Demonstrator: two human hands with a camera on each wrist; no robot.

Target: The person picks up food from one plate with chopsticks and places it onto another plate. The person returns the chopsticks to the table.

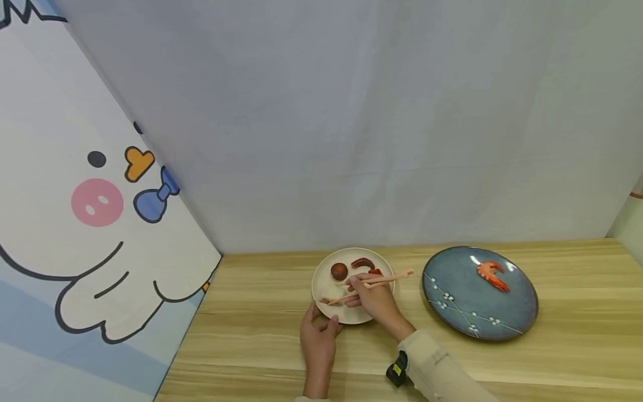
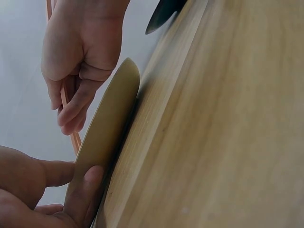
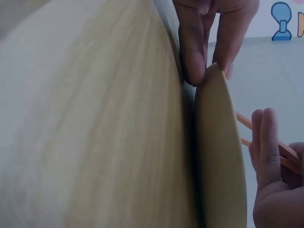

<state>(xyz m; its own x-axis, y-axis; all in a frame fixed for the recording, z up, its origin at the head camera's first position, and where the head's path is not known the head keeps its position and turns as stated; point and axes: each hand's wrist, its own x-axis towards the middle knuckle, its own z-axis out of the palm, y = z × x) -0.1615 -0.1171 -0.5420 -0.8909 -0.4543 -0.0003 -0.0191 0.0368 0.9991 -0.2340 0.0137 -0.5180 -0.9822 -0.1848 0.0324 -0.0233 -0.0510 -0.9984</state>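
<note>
A small white plate [image 1: 355,319] stands on the wooden table, with a round dark-brown piece [image 1: 339,272], a curved dark-red piece [image 1: 363,262] and a bit of red beside my right hand. My left hand [image 1: 320,340] pinches the plate's near-left rim, fingers on both sides of it. Above the plate, my right hand [image 1: 374,298] holds a pair of light wooden chopsticks [image 1: 392,278]. Their tips point left, over the plate's lower left, where a small brownish bit shows. I cannot tell whether the chopsticks grip it. Only the plate's outer side [image 2: 107,118] shows in the left wrist view.
To the right lies a larger blue plate [image 1: 452,318] with white blossom branches and an orange-red shrimp [image 1: 492,274] on it. A grey-white curtain [image 1: 382,123] hangs behind the table [image 1: 251,312]. A cartoon panel [image 1: 45,167] stands at the left.
</note>
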